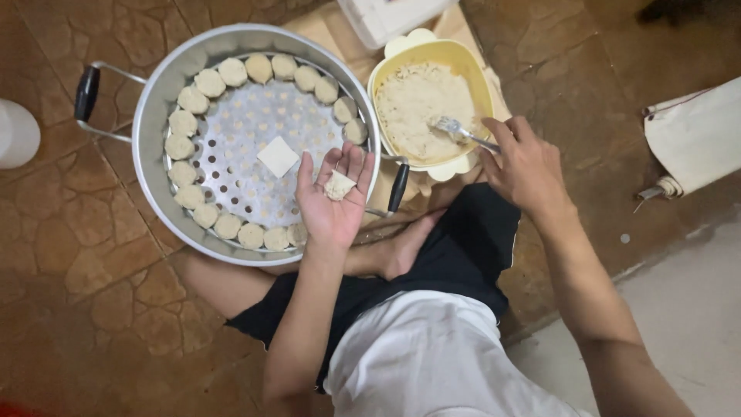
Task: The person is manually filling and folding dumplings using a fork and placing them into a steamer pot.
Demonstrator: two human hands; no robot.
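Knees folded on the brown stone-patterned floor, black shorts and white shirt nearest the camera. Just beyond, left hand (333,202) turned palm up, fingers spread and only slightly curled, cradling rather than gripping a small pale dough wrapper with a dab of filling (339,186) resting loose in the hollow of the palm. Hovering over the near right rim of the wide round perforated metal steamer tray (231,181), right where the ring of finished pale dumplings (193,100) breaks off; stretch of rim under the palm hidden, so impossible to say whether filled or bare. Off to the right and a little farther out, right hand (525,166) closed around the handle of a silver metal fork (461,133), long axis running from the fingers up and leftward, tines sunk in the pale minced filling (421,100). Wrapper thus lying left of the fork, nearer the body, well apart from the tines. Farther on, one flat square white wrapper (277,156) lying near the tray's middle, close to the left fingertips. Farthest, scalloped yellow plastic bowl (401,58) and white plastic tub (386,15) beyond it.
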